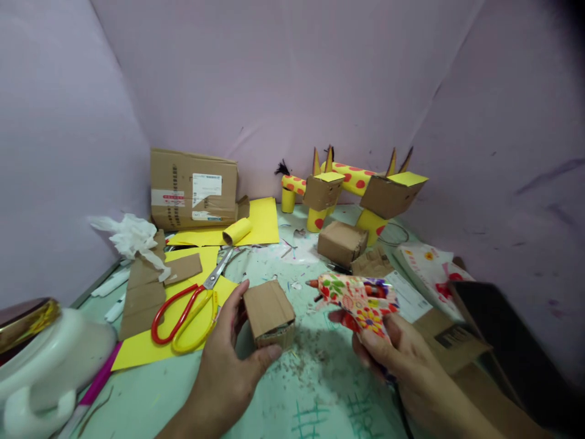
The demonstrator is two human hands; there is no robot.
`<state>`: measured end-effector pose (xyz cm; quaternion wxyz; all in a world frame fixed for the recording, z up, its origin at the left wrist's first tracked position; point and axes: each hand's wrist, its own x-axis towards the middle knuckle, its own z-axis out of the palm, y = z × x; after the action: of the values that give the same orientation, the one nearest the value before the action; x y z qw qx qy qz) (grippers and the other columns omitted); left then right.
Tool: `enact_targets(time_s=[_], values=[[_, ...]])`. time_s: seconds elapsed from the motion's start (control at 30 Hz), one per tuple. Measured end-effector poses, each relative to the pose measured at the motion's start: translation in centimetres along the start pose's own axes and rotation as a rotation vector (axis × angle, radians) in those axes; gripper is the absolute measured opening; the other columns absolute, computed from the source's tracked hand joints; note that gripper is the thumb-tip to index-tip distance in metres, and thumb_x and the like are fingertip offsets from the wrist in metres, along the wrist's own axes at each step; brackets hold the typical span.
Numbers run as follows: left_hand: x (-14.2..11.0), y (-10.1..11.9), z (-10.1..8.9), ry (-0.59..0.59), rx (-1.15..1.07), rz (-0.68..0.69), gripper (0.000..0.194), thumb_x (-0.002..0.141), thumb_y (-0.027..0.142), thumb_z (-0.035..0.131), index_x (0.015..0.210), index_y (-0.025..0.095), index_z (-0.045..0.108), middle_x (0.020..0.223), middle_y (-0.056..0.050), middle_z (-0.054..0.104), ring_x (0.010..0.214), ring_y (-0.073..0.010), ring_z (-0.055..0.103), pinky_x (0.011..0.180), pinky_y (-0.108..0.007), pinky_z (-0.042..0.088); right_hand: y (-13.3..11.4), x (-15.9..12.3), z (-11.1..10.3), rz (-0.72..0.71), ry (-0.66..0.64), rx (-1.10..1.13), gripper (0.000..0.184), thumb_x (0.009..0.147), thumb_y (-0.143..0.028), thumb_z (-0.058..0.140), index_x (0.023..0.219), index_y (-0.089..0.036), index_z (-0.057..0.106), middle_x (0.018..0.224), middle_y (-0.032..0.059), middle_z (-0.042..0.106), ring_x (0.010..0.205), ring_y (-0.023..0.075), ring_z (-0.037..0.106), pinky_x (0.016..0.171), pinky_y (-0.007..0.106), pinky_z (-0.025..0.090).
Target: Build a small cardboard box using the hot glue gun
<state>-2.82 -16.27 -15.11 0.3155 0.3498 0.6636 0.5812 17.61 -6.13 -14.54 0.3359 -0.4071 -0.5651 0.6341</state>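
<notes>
The small cardboard box (270,311) sits at the bench (265,402) between the two hands, right beside the left one and apart from the right. The left hand (234,363) spans it, thumb at the near lower edge, fingers along the left side; it looks held, though from here the fingers are partly hidden. The right hand (397,350) grips a flowered glue gun (347,296), nozzle toward the box.

Left hand (231,366) holding small cardboard box (269,308); right hand (400,350) gripping flower-patterned glue gun (350,296).
</notes>
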Motion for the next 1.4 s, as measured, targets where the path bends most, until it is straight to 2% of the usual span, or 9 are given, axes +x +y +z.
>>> enact_targets(time_s=[0.2,0.27,0.33,0.43,0.5,0.57,0.87,1.03,1.4], values=[[0.2,-0.1,-0.1,0.019,-0.024,0.016,0.087,0.062,0.027,0.076,0.139,0.019,0.034,0.14,-0.015,0.052,0.131,-0.032,0.047,0.106,-0.047,0.043,-0.4,0.1,-0.5,-0.022,0.014,-0.087,0.041,0.073,-0.056,0.066,0.064,-0.019,0.054,0.052,-0.003,0.05,0.044,0.0095,0.038,0.042,0.02,0.028],[0.2,-0.1,-0.1,0.02,-0.026,0.015,0.088,0.063,0.027,0.075,0.139,0.019,0.033,0.14,-0.016,0.051,0.132,-0.0319,0.046,0.106,-0.047,0.043,-0.5,0.3,-0.7,0.011,-0.042,-0.035,0.042,0.072,-0.059,0.066,0.068,-0.018,0.056,0.05,-0.0036,0.05,0.041,0.0083,0.035,0.039,0.02,0.025],[0.2,-0.1,-0.1,0.013,-0.01,0.018,0.087,0.064,0.027,0.075,0.14,0.019,0.032,0.141,-0.015,0.051,0.131,-0.0315,0.046,0.106,-0.047,0.042,-0.6,-0.1,-0.8,0.006,-0.108,-0.007,0.042,0.071,-0.059,0.066,0.075,-0.018,0.064,0.049,-0.0021,0.053,0.041,0.0106,0.042,0.038,0.02,0.031],[0.1,-0.2,-0.1,0.009,0.028,0.025,0.085,0.066,0.029,0.075,0.14,0.021,0.033,0.141,-0.014,0.051,0.13,-0.0314,0.047,0.107,-0.048,0.041,-0.5,-1.4,-0.5,-0.018,-0.115,-0.002,0.039,0.071,-0.055,0.069,0.089,-0.021,0.072,0.071,0.0051,0.071,0.065,0.0206,0.065,0.063,0.03,0.055],[0.0,-0.2,-0.1,0.026,0.071,0.032,0.086,0.066,0.032,0.076,0.14,0.022,0.034,0.141,-0.014,0.05,0.13,-0.0318,0.047,0.107,-0.049,0.04,-0.1,-2.3,-0.2,-0.028,-0.08,-0.024,0.037,0.073,-0.052,0.071,0.097,-0.024,0.074,0.092,0.0068,0.075,0.088,0.0258,0.069,0.085,0.036,0.054],[-0.1,-0.3,-0.1,0.054,0.118,0.043,0.085,0.066,0.033,0.076,0.14,0.024,0.035,0.142,-0.013,0.049,0.129,-0.032,0.048,0.108,-0.051,0.038,0.5,-2.9,-0.2,-0.05,-0.05,-0.088,0.037,0.075,-0.05,0.069,0.102,-0.026,0.074,0.103,0.0073,0.075,0.099,0.0282,0.069,0.091,0.037,0.053],[-0.3,-0.9,-0.3,0.127,0.268,0.094,0.08,0.068,0.028,0.073,0.14,0.027,0.037,0.141,-0.01,0.05,0.128,-0.033,0.049,0.108,-0.055,0.034,2.5,-2.5,-2.7,-0.291,-0.107,-0.534,0.038,0.082,-0.033,0.066,0.12,-0.028,0.067,0.116,0.0076,0.072,0.104,0.0276,0.07,0.085,0.028,0.058],[-0.2,-1.2,-0.3,0.15,0.28,0.105,0.08,0.065,0.029,0.075,0.138,0.03,0.039,0.139,-0.008,0.052,0.127,-0.0327,0.05,0.107,-0.056,0.034,2.9,-2.7,-2.9,-0.38,-0.093,-0.601,0.038,0.082,-0.031,0.067,0.12,-0.028,0.066,0.119,0.0081,0.071,0.103,0.0272,0.07,0.085,0.029,0.059],[-0.2,-1.1,-0.3,0.144,0.283,0.117,0.08,0.067,0.03,0.075,0.138,0.032,0.037,0.14,-0.007,0.05,0.126,-0.0314,0.049,0.107,-0.056,0.033,2.5,-2.4,-2.9,-0.391,-0.086,-0.57,0.039,0.08,-0.029,0.069,0.118,-0.028,0.068,0.117,0.0085,0.072,0.101,0.03,0.071,0.082,0.032,0.061]])
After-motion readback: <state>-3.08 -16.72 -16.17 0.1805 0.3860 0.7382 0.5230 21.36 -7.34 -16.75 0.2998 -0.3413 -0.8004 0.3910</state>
